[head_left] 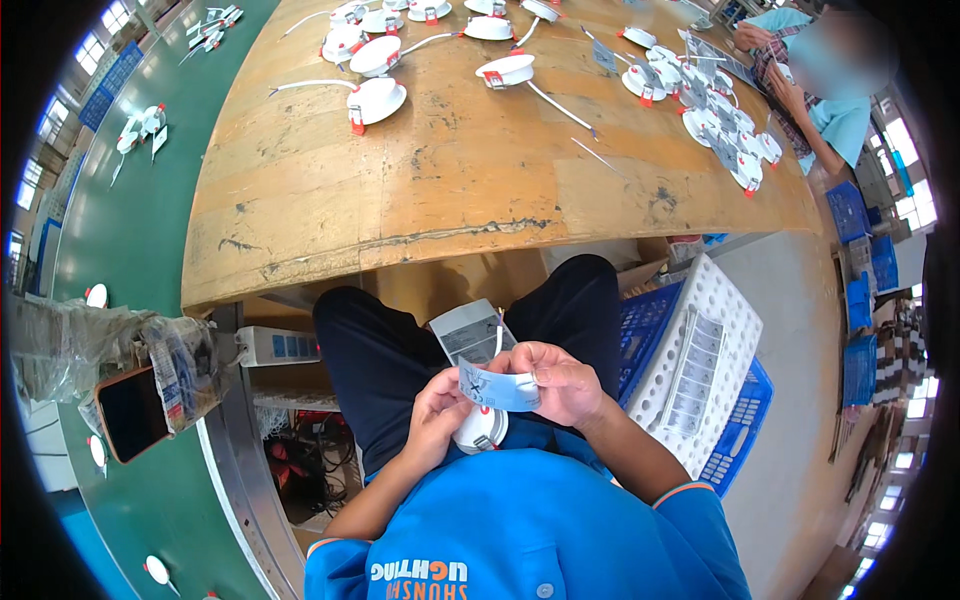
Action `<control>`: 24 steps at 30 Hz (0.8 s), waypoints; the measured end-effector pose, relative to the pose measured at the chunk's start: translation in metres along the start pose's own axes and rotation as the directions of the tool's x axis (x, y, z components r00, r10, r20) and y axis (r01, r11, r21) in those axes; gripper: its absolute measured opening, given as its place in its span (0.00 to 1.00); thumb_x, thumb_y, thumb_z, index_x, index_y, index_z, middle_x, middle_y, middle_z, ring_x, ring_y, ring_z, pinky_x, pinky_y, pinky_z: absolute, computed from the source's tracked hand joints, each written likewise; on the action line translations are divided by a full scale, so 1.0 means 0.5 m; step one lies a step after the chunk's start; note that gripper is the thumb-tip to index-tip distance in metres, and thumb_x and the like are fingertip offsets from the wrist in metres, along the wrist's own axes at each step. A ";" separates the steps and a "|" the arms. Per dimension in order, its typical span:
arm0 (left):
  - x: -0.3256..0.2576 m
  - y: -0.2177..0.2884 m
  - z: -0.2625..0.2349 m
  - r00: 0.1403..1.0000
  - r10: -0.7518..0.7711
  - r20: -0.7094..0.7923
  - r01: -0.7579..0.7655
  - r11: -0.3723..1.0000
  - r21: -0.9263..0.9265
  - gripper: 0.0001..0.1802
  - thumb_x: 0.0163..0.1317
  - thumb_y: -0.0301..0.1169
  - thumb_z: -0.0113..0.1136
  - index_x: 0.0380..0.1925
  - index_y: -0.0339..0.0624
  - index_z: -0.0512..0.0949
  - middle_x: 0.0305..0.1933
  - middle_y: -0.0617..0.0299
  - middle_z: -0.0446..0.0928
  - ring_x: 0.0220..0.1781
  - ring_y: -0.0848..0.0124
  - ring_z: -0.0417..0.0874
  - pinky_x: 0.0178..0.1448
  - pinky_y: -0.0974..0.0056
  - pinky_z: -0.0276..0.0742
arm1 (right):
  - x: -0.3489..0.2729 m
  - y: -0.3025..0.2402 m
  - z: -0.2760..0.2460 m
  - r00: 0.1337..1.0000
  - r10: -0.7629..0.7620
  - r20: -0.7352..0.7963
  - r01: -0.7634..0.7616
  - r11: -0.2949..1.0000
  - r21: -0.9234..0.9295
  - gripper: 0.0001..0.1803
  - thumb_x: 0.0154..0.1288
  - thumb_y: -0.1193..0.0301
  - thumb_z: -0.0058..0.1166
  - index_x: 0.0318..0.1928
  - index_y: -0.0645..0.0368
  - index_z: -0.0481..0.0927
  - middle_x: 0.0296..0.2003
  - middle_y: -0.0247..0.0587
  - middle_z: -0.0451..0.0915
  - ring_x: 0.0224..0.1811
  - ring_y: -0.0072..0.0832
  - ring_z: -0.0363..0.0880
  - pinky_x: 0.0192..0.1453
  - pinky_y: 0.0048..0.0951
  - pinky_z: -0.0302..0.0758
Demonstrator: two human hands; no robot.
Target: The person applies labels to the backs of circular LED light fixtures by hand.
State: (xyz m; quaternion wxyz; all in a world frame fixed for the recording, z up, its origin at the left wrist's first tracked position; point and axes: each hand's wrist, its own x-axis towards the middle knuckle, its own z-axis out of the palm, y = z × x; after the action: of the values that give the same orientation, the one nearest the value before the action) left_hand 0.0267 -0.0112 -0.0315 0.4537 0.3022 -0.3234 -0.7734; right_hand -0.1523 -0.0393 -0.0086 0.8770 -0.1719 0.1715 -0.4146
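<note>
Over my lap, a silver-grey printed label (500,387) curves between my two hands. My left hand (432,420) pinches its left end, and the fingers also lie close against a round white downlight (478,430) with red-tipped spring clips. My right hand (562,385) has the other end between thumb and fingers. Below the label, the downlight rests against my blue shirt, partly covered. A larger grey label sheet (468,330) lies on my thighs just beyond the hands, and a white cable end (500,335) stands up in front of it. How the left fingertips touch the downlight is hidden.
Several white downlights (378,101) with cables lie on the wooden table (400,190). At its far right a co-worker (830,110) handles something small. A green conveyor belt (130,230) with a few lamps runs left, beside a mounted phone (133,415). Right are blue crates (735,435) and perforated white foam (725,310).
</note>
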 end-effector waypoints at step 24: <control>0.062 -0.034 0.059 0.992 0.077 -0.103 -0.019 0.880 0.474 0.04 0.54 0.22 0.55 0.25 0.31 0.76 0.33 0.56 0.72 0.28 0.73 0.78 0.35 0.72 0.72 | -0.151 -0.164 -0.113 0.958 -0.064 -0.278 -0.215 0.480 -0.851 0.18 0.63 0.63 0.45 0.47 0.62 0.74 0.33 0.33 0.77 0.30 0.18 0.72 0.36 0.18 0.69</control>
State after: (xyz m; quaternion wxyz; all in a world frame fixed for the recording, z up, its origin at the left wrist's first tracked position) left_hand -0.0170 -0.0262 -0.0322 0.4039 0.4410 -0.4819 -0.6404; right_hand -0.2771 -0.0378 -0.0100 0.6521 -0.5271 0.4842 -0.2497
